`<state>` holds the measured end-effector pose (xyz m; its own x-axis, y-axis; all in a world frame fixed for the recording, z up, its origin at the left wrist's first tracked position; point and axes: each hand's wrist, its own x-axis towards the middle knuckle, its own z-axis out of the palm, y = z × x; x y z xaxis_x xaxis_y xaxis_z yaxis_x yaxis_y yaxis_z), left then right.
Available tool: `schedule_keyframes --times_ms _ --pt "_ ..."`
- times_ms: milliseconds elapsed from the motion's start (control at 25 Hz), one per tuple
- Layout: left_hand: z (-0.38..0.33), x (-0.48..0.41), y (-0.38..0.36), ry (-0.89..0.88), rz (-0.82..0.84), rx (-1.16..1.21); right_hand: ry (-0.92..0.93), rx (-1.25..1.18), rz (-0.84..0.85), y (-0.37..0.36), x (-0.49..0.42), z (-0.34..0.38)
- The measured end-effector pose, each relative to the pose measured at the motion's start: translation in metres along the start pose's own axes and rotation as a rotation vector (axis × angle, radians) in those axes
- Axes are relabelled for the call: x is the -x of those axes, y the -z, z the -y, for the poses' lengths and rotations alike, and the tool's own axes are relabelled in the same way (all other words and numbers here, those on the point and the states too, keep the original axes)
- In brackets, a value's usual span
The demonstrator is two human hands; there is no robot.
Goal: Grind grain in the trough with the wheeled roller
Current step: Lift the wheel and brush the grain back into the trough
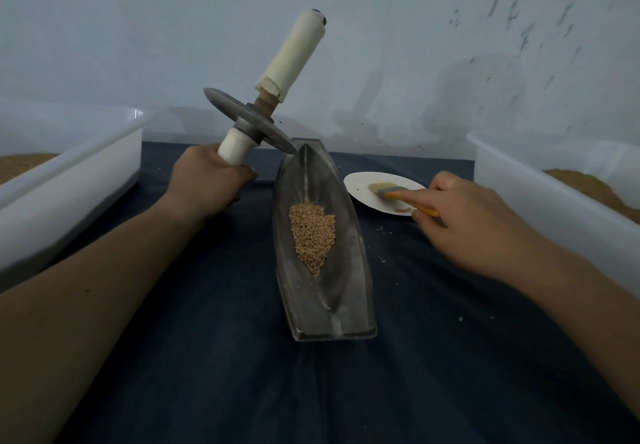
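No legible text or labels anywhere.

Trough [349, 270] holding grain [311, 236] lies between left hand [207, 180] and right hand [474, 222]; roller [249, 121] above left hand; brush [384, 190] on plate [360, 182] beyond right hand

One view only: head cam, wide-angle, facing forward and down along both forearms. Close in. Trough [322, 236] centre frame, long axis 6 to 12 o'clock. Left hand [207, 180] gripping wheeled roller [242, 114] at 10 o'clock, right hand [474, 222] holding brush [386, 190] at 3 o'clock. Wall [450, 28] fills the top third.
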<state>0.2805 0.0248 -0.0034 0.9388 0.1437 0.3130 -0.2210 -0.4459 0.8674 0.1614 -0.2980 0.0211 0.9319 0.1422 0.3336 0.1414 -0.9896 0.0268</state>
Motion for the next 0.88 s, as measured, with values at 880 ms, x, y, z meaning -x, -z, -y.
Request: schedule_keyframes --times_ms 880 --pt "0.0003 -0.0012 -0.0003 -0.005 0.022 -0.006 -0.009 0.069 0.224 -0.0066 -0.0011 -0.0008"
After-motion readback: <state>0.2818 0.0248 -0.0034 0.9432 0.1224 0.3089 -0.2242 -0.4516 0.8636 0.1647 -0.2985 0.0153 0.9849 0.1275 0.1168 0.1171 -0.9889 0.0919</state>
